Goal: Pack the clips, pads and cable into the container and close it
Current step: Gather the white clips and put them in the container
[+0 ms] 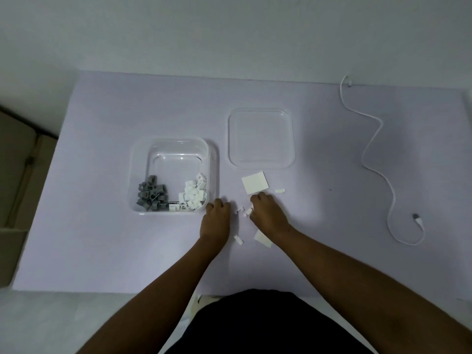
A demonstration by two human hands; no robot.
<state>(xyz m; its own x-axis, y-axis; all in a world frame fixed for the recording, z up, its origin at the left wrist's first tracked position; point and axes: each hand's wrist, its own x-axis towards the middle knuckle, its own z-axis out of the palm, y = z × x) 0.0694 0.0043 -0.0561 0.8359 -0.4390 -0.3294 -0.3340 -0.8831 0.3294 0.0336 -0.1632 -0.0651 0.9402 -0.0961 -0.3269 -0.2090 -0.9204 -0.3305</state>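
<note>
A clear square container [173,149] stands open on the table, holding a heap of grey clips [152,196] and a heap of white clips [194,195]. Its clear lid [261,137] lies flat to the right. My left hand [215,221] rests by the container's near right corner, fingers curled, its contents hidden. My right hand [267,213] pinches small white clips [247,211] on the table. One white pad [254,185] lies just beyond my right hand, another pad [263,238] peeks from under my wrist. A loose clip [238,239] lies between my hands. The white cable [378,159] snakes along the right.
A small white strip [280,191] lies right of the upper pad. The lilac table top [102,251] ends near my body. A cardboard box [15,200] stands off the left edge. The wall runs behind the table.
</note>
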